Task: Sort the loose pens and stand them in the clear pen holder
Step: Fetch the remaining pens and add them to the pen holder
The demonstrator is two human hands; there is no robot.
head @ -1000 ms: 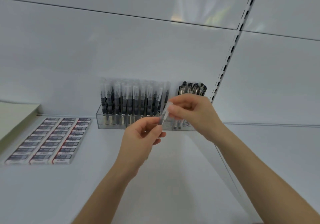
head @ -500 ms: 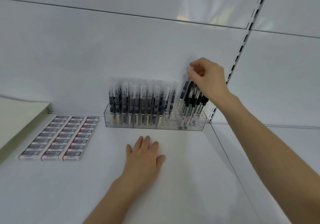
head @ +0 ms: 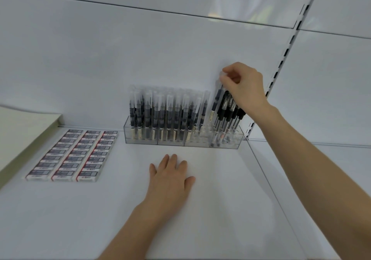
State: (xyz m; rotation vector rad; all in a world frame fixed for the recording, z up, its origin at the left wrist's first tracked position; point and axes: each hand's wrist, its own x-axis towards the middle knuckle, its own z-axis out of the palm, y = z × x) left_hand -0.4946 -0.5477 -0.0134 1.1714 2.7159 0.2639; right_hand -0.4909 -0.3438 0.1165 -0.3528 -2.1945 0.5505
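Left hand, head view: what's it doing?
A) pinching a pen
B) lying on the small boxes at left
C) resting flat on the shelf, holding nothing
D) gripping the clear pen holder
C: the left hand lies palm down with straight fingers on the white shelf in front of the clear pen holder; only the right hand pinches a pen.

Left hand [head: 170,179]: bare. Right hand [head: 245,87]: bare. Behind the fingers, left forearm [head: 128,231] and right forearm [head: 313,169] are uncovered to the frame edge.
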